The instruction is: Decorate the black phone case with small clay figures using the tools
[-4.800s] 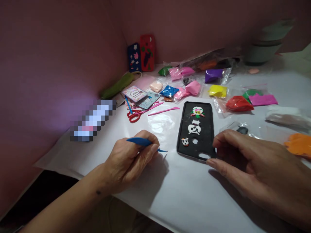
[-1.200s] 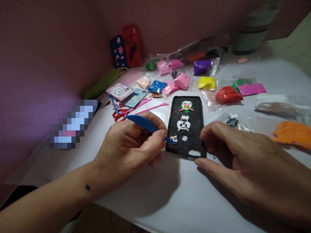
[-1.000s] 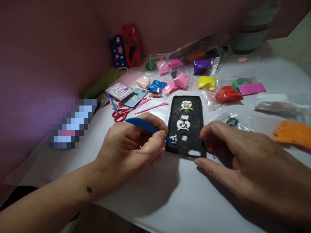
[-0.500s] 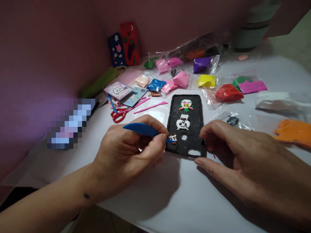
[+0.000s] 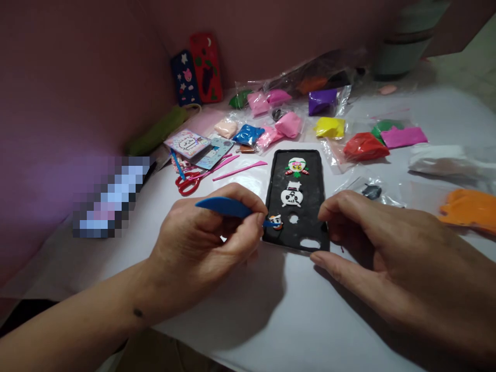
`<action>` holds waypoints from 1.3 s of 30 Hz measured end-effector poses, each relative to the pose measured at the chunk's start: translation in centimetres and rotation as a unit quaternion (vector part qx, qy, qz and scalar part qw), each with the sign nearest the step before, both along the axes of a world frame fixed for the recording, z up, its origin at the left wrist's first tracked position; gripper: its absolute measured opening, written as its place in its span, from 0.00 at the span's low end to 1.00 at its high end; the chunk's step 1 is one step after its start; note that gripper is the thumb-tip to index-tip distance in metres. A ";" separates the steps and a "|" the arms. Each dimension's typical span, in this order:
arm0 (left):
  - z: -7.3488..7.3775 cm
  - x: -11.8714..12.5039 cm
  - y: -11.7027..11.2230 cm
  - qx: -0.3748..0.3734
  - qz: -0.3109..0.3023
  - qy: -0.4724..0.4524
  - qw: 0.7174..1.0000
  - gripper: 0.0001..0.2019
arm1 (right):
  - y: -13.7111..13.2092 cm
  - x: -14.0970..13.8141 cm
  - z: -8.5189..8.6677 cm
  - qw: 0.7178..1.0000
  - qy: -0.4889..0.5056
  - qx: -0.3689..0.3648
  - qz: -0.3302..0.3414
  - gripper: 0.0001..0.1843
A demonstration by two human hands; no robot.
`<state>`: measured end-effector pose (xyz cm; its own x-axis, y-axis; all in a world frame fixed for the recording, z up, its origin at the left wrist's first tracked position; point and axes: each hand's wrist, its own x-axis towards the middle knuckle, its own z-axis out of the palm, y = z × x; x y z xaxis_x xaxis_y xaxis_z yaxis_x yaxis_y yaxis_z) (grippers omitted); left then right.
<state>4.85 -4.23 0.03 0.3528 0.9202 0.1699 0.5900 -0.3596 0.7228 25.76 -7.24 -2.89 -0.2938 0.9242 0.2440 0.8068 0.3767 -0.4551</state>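
A black phone case (image 5: pixel 310 196) lies flat on the white sheet (image 5: pixel 271 320) with three small clay figures stuck on it. My left hand (image 5: pixel 201 243) grips a blue modelling tool (image 5: pixel 225 206), and the tool's tip touches the lowest figure (image 5: pixel 276 222), a small white and orange one near the case's left edge. My right hand (image 5: pixel 391 253) rests against the case's lower right corner, thumb and forefinger at its edge, with nothing held in it.
Bagged clay in pink (image 5: pixel 289 124), blue (image 5: pixel 248 134), yellow (image 5: pixel 329 126), purple (image 5: pixel 321 101), red (image 5: pixel 364 147) and orange (image 5: pixel 468 209) lies behind and right. Red scissors (image 5: pixel 188 183) and pink tools (image 5: pixel 240 169) sit at the left. Two decorated cases (image 5: pixel 197 75) lean on the wall.
Since 4.8 s ago my left hand moved right and brought the blue tool's tip onto the lowest figure. Over the last second the hands barely moved; the view shifted slightly.
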 end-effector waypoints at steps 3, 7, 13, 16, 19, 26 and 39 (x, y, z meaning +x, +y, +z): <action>0.1 0.0 0.0 0.011 -0.007 0.011 1.000 0.07 | 0.0 0.0 0.0 1.000 -0.005 0.002 -0.002 0.14; 0.1 0.2 -0.1 0.025 -0.004 0.027 0.999 0.06 | 0.1 0.0 0.0 1.000 -0.013 0.009 0.000 0.14; 0.0 0.0 -0.1 0.060 -0.004 0.073 0.996 0.06 | 0.3 -0.2 0.0 1.000 -0.017 0.019 -0.002 0.10; 0.0 -0.2 -0.1 0.065 -0.007 0.080 0.995 0.06 | 0.2 -0.2 0.1 0.998 0.016 0.059 0.009 0.11; 0.1 -0.2 -0.1 0.061 -0.013 0.080 0.995 0.06 | 0.1 -0.2 0.3 0.999 -0.049 -0.013 -0.010 0.10; 0.1 -0.4 -0.2 0.073 -0.027 0.085 0.993 0.07 | 0.0 0.0 -0.3 0.999 -0.027 0.026 -0.005 0.11; 0.3 -0.1 -0.6 0.102 0.018 0.068 0.992 0.06 | 0.0 0.1 0.0 1.000 -0.027 -0.011 0.006 0.11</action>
